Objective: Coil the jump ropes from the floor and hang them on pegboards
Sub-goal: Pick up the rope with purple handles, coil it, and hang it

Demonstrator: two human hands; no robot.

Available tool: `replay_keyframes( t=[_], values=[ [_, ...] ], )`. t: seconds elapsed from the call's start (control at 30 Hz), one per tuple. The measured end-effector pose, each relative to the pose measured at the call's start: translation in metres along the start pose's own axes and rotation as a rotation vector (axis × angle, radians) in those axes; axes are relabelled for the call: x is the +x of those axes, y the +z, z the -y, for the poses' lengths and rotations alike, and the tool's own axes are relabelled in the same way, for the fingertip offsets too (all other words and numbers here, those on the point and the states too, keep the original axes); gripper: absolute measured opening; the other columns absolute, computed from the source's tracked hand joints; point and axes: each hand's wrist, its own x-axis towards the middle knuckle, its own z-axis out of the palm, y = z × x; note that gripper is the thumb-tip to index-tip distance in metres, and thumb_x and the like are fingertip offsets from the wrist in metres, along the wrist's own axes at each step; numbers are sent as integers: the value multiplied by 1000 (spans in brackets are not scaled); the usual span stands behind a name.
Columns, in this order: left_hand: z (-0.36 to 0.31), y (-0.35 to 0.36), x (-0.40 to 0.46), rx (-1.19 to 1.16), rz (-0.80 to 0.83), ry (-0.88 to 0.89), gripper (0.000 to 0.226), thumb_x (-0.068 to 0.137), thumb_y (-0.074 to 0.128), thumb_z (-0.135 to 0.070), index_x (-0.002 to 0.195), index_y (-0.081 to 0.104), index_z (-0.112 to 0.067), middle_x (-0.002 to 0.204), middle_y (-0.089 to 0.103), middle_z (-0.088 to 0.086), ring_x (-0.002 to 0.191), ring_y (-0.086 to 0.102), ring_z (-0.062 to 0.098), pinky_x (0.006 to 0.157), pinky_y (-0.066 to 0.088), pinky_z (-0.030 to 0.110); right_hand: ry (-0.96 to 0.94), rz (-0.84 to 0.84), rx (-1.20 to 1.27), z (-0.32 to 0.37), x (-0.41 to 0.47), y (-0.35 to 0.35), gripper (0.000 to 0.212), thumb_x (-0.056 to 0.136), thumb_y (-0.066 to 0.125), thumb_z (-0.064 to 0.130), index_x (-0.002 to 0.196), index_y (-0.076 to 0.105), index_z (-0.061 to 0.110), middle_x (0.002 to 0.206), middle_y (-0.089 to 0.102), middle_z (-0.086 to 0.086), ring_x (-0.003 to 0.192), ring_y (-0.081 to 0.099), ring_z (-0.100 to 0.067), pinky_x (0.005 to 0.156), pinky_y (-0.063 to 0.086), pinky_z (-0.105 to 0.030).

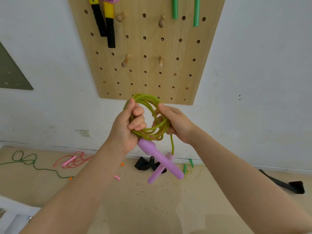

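We grip green coil [148,115]: left hand [128,125], right hand [175,124] fingers clamped; pegboard [152,78] behind, loose ropes [72,160] on floor [152,208].

A: Where is the coiled rope [148,115] held?
B: Between left hand [128,127] and right hand [175,122], before the pegboard's [146,48] lower edge; two handles [160,161] are hung beneath.
A: And the floor [152,200]?
B: Loose ropes [70,160] are spread at the left, along the wall.

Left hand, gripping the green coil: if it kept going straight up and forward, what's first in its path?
Probably the bottom edge of the wooden pegboard, right above the left hand and the coil. Depth is unclear from one view.
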Motion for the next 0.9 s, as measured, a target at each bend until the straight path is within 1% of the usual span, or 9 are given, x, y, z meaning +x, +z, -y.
replay_keyframes(
  t=[0.1,0.17,0.3,0.4,0.5,0.57,0.67,0.77,0.9],
  values=[
    [-15,-14,8,-55,-102,111,27,95,40,-23,70,49,-16,61,63,-7,26,29,1,33,26,9,44,-4,-138,-18,-2,-14,49,97,34,48,86,64,11,65,63,-6,49,32,-13,51,28,-25],
    [-20,-23,11,8,-188,141,26,98,38,-19,73,44,-15,78,72,0,28,29,2,36,28,10,48,10,-238,-28,-5,-24,31,98,43,30,92,64,9,65,58,-3,55,41,-13,60,34,-24],
    [-10,-36,13,173,-282,165,28,99,39,-21,74,49,-13,100,73,4,34,31,3,39,34,13,120,217,-803,-34,-10,-22,24,92,47,10,111,59,20,70,55,5,63,51,-6,63,37,-18],
    [-2,-36,8,577,-288,168,28,100,40,-24,85,63,-17,106,71,0,41,43,5,39,37,18,137,412,-1105,-23,-15,-3,25,94,46,22,118,50,20,76,50,8,63,51,-10,71,45,-28],
    [6,-25,4,890,-225,151,18,99,41,-23,107,52,-11,98,72,-3,53,63,10,45,46,18,74,537,-1305,-4,-19,18,28,86,60,33,103,45,17,80,55,0,65,54,-18,67,47,-33],
    [10,-21,3,1023,-167,175,17,98,42,-22,110,48,-11,94,71,-4,59,68,15,50,49,19,38,566,-1336,9,-22,28,36,83,63,27,112,43,18,82,54,-2,70,54,-20,65,44,-31],
    [10,-22,2,1068,-178,212,17,98,43,-23,111,48,-13,91,72,-5,59,69,15,51,50,19,-103,529,-1610,24,-30,34,32,88,49,7,118,42,12,87,51,-3,83,53,-25,62,37,-27],
    [8,-27,2,941,-210,196,18,99,42,-22,110,52,-12,89,72,-3,71,71,12,61,54,19,-537,317,-2048,17,-35,32,25,89,48,13,112,52,21,101,63,5,113,50,-23,100,31,-37],
    [8,-37,0,747,-123,85,23,98,42,-26,102,63,-17,98,73,4,96,68,17,87,51,33,-1022,92,-1970,-3,-29,27,30,79,43,16,77,68,33,98,68,5,118,54,-28,109,23,-44]
  ],
)
